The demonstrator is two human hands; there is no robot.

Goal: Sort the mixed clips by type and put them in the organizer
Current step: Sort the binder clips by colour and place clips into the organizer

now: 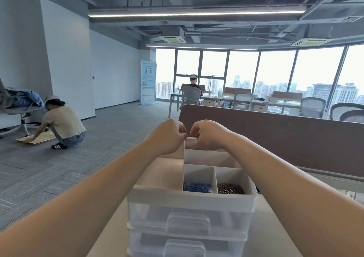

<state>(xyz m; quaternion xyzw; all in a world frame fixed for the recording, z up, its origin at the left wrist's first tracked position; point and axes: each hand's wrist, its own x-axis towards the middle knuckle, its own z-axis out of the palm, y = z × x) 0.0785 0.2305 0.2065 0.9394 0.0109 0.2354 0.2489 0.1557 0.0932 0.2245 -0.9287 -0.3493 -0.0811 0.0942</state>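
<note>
A white organizer (pixel 192 197) with open top compartments stands on the desk right in front of me. Blue paper clips (pixel 197 188) fill its front middle compartment, and dark metal clips (pixel 230 189) lie in the front right one. The left and rear compartments show bare walls. My left hand (pixel 169 136) and my right hand (pixel 209 135) are raised above the organizer's back edge. Their curled fingertips nearly meet, as if both pinch one small clip. The clip itself is hidden by the fingers.
Two clear drawers (pixel 188 225) with handles sit below the organizer's top tray. A brown desk partition (pixel 285 138) rises behind it. A person crouches on the carpet at far left, and another sits at desks by the windows.
</note>
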